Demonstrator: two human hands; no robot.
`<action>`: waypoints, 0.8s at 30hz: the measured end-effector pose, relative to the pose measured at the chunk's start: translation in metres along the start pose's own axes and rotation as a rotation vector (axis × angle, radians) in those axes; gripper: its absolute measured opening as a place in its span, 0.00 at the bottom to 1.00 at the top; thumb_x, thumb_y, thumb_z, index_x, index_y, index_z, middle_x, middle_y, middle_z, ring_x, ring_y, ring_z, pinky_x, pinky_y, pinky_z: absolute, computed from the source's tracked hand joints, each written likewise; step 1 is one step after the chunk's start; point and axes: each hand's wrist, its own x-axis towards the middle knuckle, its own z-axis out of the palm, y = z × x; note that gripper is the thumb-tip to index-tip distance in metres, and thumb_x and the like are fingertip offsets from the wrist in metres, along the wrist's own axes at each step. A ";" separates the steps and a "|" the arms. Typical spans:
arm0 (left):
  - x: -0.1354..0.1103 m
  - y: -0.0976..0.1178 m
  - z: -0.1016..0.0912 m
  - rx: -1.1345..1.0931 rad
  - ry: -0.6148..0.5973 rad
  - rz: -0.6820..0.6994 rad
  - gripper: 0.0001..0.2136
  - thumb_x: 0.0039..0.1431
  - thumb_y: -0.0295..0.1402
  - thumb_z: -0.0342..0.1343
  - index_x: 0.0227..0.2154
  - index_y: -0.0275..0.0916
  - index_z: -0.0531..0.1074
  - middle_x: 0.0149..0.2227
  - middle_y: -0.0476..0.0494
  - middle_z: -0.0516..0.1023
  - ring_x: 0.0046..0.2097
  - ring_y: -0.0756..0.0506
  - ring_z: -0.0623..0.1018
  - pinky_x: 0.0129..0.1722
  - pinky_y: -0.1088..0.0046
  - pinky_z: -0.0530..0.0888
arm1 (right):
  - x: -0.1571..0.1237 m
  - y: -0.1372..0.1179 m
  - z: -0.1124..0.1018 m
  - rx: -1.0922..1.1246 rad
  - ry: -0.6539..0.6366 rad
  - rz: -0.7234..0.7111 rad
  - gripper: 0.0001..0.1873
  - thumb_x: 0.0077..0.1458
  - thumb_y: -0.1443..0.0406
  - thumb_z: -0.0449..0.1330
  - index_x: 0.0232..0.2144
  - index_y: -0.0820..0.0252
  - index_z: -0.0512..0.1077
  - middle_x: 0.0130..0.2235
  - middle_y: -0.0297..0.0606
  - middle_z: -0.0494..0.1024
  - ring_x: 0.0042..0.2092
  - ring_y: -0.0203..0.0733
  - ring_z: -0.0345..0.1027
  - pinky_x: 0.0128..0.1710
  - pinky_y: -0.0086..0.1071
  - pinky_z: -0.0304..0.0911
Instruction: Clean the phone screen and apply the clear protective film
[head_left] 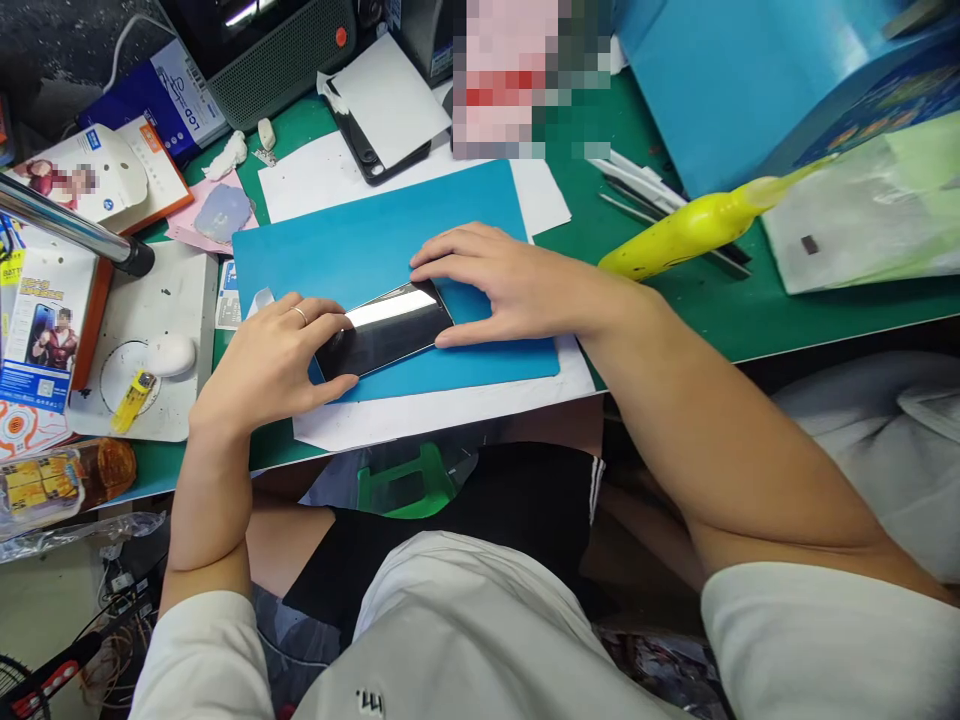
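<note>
A black phone (386, 330) lies screen-up on a blue mat (360, 240), its glass reflecting light. My left hand (270, 360) grips the phone's left end, thumb at the near edge and fingers over the far edge; a ring shows on one finger. My right hand (495, 280) holds the right end, fingers curved over the far corner and thumb along the near edge. White paper (450, 400) lies under the mat on the green table (675, 300).
A yellow squeeze bottle (675, 235) lies at the right beside metal tools (637, 185). A second dark phone (367, 150) under paper sits at the back. Product boxes (97, 180), a white pad (161, 320) with a yellow lighter (133, 398) and a metal arm (75, 230) crowd the left. A blue box (735, 80) stands at the back right.
</note>
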 end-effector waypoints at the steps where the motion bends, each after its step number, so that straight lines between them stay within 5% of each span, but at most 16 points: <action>1: 0.000 0.000 0.000 -0.005 -0.003 0.003 0.21 0.73 0.47 0.61 0.60 0.39 0.80 0.63 0.32 0.84 0.54 0.29 0.82 0.52 0.49 0.78 | 0.000 0.000 0.000 0.002 -0.003 0.005 0.42 0.61 0.35 0.68 0.68 0.47 0.78 0.70 0.49 0.77 0.70 0.75 0.66 0.69 0.73 0.63; 11: -0.001 0.001 0.000 -0.014 -0.015 -0.002 0.21 0.72 0.46 0.63 0.60 0.40 0.79 0.63 0.32 0.83 0.55 0.29 0.81 0.53 0.49 0.77 | 0.002 0.000 0.001 -0.004 -0.007 0.027 0.42 0.57 0.34 0.70 0.68 0.42 0.79 0.69 0.46 0.78 0.70 0.76 0.67 0.71 0.75 0.60; 24: -0.001 -0.003 0.005 -0.012 0.001 0.029 0.21 0.71 0.44 0.66 0.60 0.38 0.77 0.64 0.31 0.82 0.56 0.29 0.83 0.57 0.48 0.77 | 0.001 -0.002 -0.001 -0.018 -0.036 0.021 0.44 0.60 0.35 0.68 0.68 0.51 0.79 0.69 0.51 0.78 0.70 0.77 0.67 0.70 0.71 0.63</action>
